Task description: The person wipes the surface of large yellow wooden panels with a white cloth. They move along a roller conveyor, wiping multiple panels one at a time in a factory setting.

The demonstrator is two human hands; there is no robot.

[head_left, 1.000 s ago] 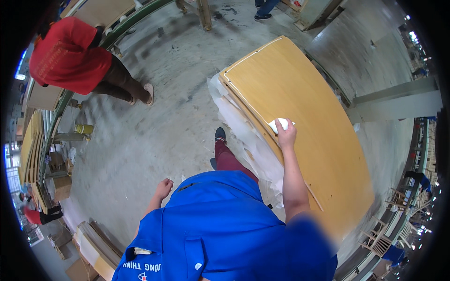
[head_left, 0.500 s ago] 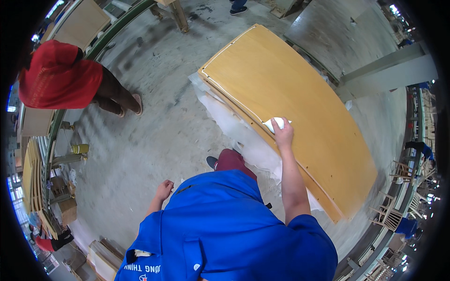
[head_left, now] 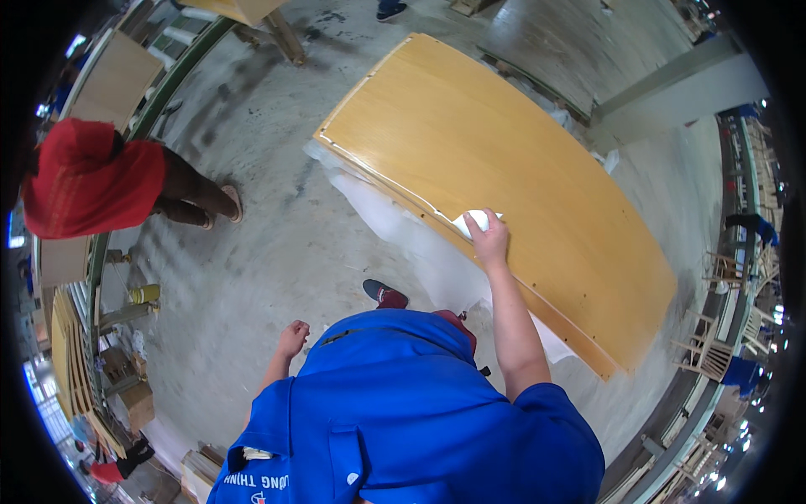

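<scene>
Bottle (head_left: 472, 222), white, is clamped in the fingers of the right hand (head_left: 493, 242), by the near long edge of the yellowish board (head_left: 520, 168); its long axis lies roughly nine to three o'clock. White line (head_left: 382, 175) goes from it toward ten o'clock. Left hand (head_left: 293, 338), loosely curled with fingers slightly apart, is farther, at eight o'clock.

One wide fisheye view looks down from the wearer's head, blue shirt (head_left: 403, 395) close, floor (head_left: 243, 302) farther off.

A blue short-sleeved shirt (head_left: 403, 395) tops maroon trousers (head_left: 460, 326).
</scene>
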